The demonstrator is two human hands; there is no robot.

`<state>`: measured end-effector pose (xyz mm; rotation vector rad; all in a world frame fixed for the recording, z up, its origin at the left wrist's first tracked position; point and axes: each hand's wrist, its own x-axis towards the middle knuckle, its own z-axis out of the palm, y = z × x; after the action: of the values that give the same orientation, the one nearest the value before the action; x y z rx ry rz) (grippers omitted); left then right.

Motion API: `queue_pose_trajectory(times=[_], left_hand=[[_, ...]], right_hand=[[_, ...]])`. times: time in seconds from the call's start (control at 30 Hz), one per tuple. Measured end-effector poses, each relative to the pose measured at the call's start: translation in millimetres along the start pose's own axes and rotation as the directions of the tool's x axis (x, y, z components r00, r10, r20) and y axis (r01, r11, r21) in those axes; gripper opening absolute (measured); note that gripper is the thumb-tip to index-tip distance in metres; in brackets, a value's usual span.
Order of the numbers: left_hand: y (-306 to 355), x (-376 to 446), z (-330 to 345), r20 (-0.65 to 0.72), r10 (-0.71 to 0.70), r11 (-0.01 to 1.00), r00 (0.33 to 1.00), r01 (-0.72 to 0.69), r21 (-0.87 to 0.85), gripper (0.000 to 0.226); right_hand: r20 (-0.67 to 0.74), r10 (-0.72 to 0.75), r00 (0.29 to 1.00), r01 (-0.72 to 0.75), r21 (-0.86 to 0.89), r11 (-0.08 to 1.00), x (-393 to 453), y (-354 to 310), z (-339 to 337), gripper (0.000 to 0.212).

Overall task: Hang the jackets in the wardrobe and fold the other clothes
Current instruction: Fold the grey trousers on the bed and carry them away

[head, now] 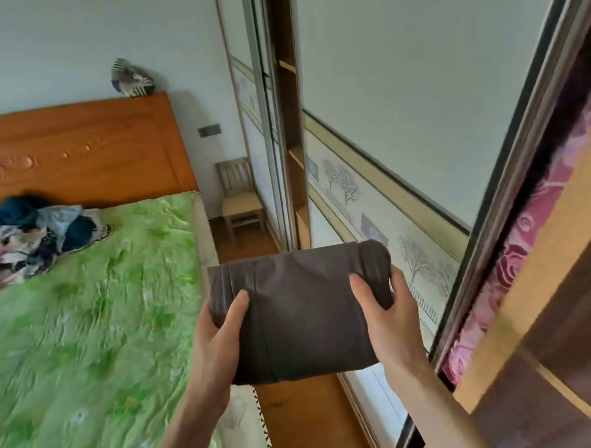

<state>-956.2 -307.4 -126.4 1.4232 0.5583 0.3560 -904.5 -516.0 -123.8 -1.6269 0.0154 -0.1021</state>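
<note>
While both hands carry it over the gap between bed and wardrobe, the bundle [303, 313] is a dark garment, folded, held level at about 6 o'clock in the view. The left hand [218, 350] grips its left edge, thumb on top and fingers curled under; the right hand [388, 316] grips the right edge the same way. Nothing supports the middle.

The chief risk, as I judge it, is the fold coming undone. The cloth is soft, and if either hand eases off or the two drift apart, the layers could sag open and need refolding.

The wardrobe [569, 353] stands at 3 to 5 o'clock, its sliding door [420, 91] pushed back, with pink floral bedding [519, 247] already filling the visible opening. Pushing the bundle in there could crumple it or catch on the door frame; whether free shelf space exists I cannot tell.

At 10 o'clock a pile [16, 237] of unsorted clothes lies on the bed [81, 340], so much of the task looks undone. A chair [240, 198] stands at 12 o'clock in the narrow aisle.
</note>
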Motion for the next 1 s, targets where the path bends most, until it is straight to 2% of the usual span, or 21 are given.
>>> queue_pose_trajectory(times=[0.17,0.4,0.53,0.83,1.0], left_hand=[[2,38,-1,-0.086,0.041,0.997,0.995,-0.046,-0.054,0.047],[19,127,10,-0.181,-0.015,0.987,0.983,-0.014,-0.160,0.034],[38,194,13,-0.206,-0.019,0.987,0.978,-0.014,-0.159,0.027],[83,326,5,-0.137,0.038,0.997,0.990,-0.046,-0.057,0.033],[97,379,0,-0.165,0.097,0.995,0.981,-0.094,0.024,0.037]], right_hand=[[0.097,-0.013,0.995,0.014,-0.010,1.000,48,-2,34,0.056],[0.144,-0.035,0.989,0.046,-0.074,0.996,144,-2,91,0.065],[0.153,-0.016,0.988,0.032,-0.098,0.995,207,-8,136,0.066],[0.218,-0.025,0.976,0.029,-0.017,0.999,330,-25,226,0.044],[0.267,-0.043,0.963,0.039,0.017,0.999,375,-29,262,0.033]])
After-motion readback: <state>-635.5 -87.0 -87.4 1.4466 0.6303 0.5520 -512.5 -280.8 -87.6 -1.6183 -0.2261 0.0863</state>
